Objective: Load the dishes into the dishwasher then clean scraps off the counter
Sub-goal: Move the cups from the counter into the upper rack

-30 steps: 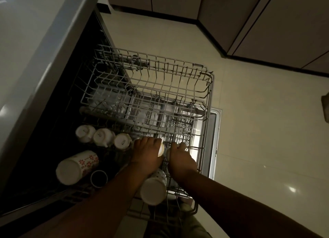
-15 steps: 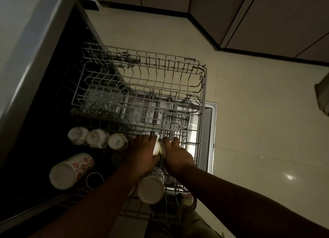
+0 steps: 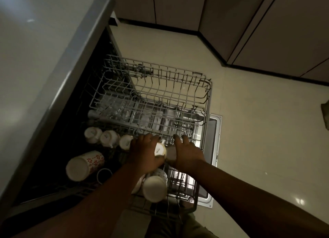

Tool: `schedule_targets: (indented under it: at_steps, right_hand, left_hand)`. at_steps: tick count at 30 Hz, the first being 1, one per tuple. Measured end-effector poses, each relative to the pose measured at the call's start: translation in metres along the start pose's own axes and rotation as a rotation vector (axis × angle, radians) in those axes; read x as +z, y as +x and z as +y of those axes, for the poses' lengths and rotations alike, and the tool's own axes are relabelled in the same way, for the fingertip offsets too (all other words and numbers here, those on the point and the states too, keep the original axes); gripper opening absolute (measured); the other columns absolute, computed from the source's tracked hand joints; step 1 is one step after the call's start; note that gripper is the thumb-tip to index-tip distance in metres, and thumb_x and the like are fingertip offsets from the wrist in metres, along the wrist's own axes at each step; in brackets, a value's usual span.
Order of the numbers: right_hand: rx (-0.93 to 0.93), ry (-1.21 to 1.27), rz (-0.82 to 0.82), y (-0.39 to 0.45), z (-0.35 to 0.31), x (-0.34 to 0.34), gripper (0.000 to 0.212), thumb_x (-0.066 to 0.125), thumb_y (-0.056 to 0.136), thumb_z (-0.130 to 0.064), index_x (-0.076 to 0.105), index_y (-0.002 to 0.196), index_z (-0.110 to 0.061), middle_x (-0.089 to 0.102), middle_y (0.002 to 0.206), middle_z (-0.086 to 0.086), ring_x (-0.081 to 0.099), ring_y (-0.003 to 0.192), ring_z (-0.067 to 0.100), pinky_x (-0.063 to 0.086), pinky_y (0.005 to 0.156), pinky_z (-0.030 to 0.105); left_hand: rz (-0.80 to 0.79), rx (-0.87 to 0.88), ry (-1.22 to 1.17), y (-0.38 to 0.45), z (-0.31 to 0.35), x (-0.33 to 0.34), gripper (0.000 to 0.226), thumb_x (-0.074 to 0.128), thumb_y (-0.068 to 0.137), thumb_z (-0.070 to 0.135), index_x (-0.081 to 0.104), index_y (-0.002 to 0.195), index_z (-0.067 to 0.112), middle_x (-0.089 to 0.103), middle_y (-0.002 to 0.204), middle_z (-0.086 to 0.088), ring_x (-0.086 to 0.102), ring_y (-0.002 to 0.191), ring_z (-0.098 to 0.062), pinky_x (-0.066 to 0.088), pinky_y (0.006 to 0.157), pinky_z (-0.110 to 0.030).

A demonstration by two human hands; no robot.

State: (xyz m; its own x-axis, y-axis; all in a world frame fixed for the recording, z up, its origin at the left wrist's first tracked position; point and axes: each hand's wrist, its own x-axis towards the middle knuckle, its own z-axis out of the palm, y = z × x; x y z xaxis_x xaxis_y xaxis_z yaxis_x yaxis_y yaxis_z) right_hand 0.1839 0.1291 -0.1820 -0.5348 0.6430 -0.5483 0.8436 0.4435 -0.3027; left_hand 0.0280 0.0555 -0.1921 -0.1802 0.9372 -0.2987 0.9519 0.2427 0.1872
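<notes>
Head view looks straight down on a pulled-out grey wire upper rack (image 3: 178, 88) of the open dishwasher, beside a pale grey countertop (image 3: 35, 59). Left hand (image 3: 144, 154) grasps a small white ceramic cup (image 3: 159, 150), which is turned bottom-up with a maker's mark showing, fingers curled round its far side. Right hand (image 3: 187, 154) grips a second small white cup (image 3: 171, 153) just beside the first; how much of this cup the fingers wrap is partly hidden. Both cups sit at the near middle of the rack, in line with a row of three inverted white cups (image 3: 108, 138) to the left. A white mug with red flower print (image 3: 84, 164) lies on its side nearer the counter, and a plain white tall mug (image 3: 154, 187) lies on its side below the hands. Judged step: seating the two cups mouth-down in the row. To do it well, lower each cup between the tines until it rests stable, keep the pair from knocking together, and let go only when neither cup rocks. Light is dim, so tine contact under the cups cannot be confirmed. Counter scraps are not in view
</notes>
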Motion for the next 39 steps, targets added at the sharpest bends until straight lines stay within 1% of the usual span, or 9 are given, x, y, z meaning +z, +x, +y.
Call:
schedule_targets:
  at_steps: [6, 10, 18, 22, 25, 29, 33, 35, 39]
  right_hand:
    - [-0.213, -0.160, 0.064, -0.012, -0.019, -0.029, 0.097, 0.056, 0.077, -0.068, 0.013, 0.149, -0.019, 0.017, 0.155, 0.014, 0.019, 0.141, 0.035, 0.025, 0.113, 0.046]
    - [-0.339, -0.268, 0.073, -0.020, -0.046, -0.040, 0.099, 0.050, 0.081, -0.069, 0.003, 0.151, -0.018, 0.001, 0.160, 0.014, 0.000, 0.146, 0.037, 0.009, 0.118, 0.052]
    - [-0.627, -0.445, 0.220, -0.078, -0.122, -0.057, 0.088, 0.041, 0.086, -0.063, 0.004, 0.152, -0.016, 0.001, 0.159, 0.016, -0.001, 0.146, 0.036, 0.006, 0.117, 0.053]
    - [-0.745, -0.518, 0.272, -0.125, -0.160, -0.057, 0.083, 0.028, 0.080, -0.059, 0.026, 0.149, -0.012, 0.026, 0.153, 0.021, 0.022, 0.141, 0.042, 0.022, 0.112, 0.058]
    - [-0.799, -0.540, 0.310, -0.157, -0.186, -0.043, 0.082, 0.037, 0.070, -0.061, 0.054, 0.132, -0.011, 0.054, 0.134, 0.020, 0.052, 0.123, 0.041, 0.044, 0.096, 0.056]
    - [-0.889, -0.588, 0.335, -0.212, -0.223, -0.008, 0.085, 0.037, 0.064, -0.067, 0.062, 0.124, -0.012, 0.060, 0.127, 0.019, 0.058, 0.117, 0.039, 0.048, 0.090, 0.054]
    - [-1.050, -0.627, 0.349, -0.296, -0.265, 0.035, 0.091, 0.038, 0.073, -0.068, 0.036, 0.146, -0.013, 0.032, 0.152, 0.019, 0.028, 0.140, 0.039, 0.028, 0.109, 0.054]
    - [-1.130, -0.617, 0.346, -0.336, -0.287, 0.055, 0.093, 0.035, 0.072, -0.069, 0.035, 0.146, -0.013, 0.031, 0.152, 0.019, 0.028, 0.140, 0.039, 0.027, 0.109, 0.055]
    - [-1.320, -0.637, 0.323, -0.399, -0.327, 0.089, 0.092, 0.041, 0.082, -0.066, 0.007, 0.153, -0.018, 0.003, 0.160, 0.013, 0.000, 0.147, 0.032, 0.006, 0.117, 0.048]
  left_hand:
    - [0.224, -0.126, 0.042, -0.037, -0.018, -0.040, 0.080, 0.061, 0.064, 0.063, 0.057, 0.126, 0.011, 0.058, 0.126, -0.013, 0.055, 0.115, -0.035, 0.049, 0.088, -0.047]
    - [0.279, -0.211, -0.002, -0.076, -0.029, -0.051, 0.085, 0.057, 0.072, 0.064, 0.054, 0.129, 0.002, 0.054, 0.132, -0.020, 0.047, 0.123, -0.042, 0.040, 0.100, -0.052]
    - [0.388, -0.356, 0.016, -0.171, -0.014, -0.087, 0.086, 0.044, 0.078, 0.066, 0.045, 0.138, 0.005, 0.046, 0.141, -0.019, 0.042, 0.132, -0.037, 0.013, 0.113, -0.043]
    - [0.490, -0.479, 0.078, -0.222, -0.009, -0.105, 0.086, 0.038, 0.082, 0.066, 0.026, 0.149, 0.014, 0.025, 0.156, -0.010, 0.018, 0.145, -0.028, 0.000, 0.116, -0.041]
    - [0.528, -0.554, 0.085, -0.275, -0.009, -0.114, 0.083, 0.044, 0.078, 0.065, 0.040, 0.143, 0.014, 0.037, 0.150, -0.010, 0.029, 0.141, -0.028, 0.009, 0.114, -0.043]
    - [0.524, -0.700, 0.114, -0.371, -0.010, -0.098, 0.086, 0.042, 0.076, 0.067, 0.043, 0.141, 0.012, 0.041, 0.147, -0.013, 0.035, 0.138, -0.031, 0.010, 0.113, -0.044]
    - [0.511, -0.868, 0.114, -0.479, -0.003, -0.080, 0.087, 0.041, 0.076, 0.070, 0.048, 0.138, 0.010, 0.046, 0.143, -0.014, 0.040, 0.135, -0.031, 0.014, 0.111, -0.046]
    - [0.536, -0.974, 0.104, -0.531, 0.004, -0.077, 0.089, 0.037, 0.077, 0.072, 0.043, 0.141, 0.011, 0.043, 0.146, -0.013, 0.036, 0.138, -0.030, 0.011, 0.113, -0.045]
    - [0.637, -1.126, 0.151, -0.617, 0.010, -0.072, 0.092, 0.022, 0.082, 0.073, 0.004, 0.153, 0.017, 0.000, 0.160, -0.008, -0.006, 0.147, -0.025, -0.015, 0.115, -0.041]
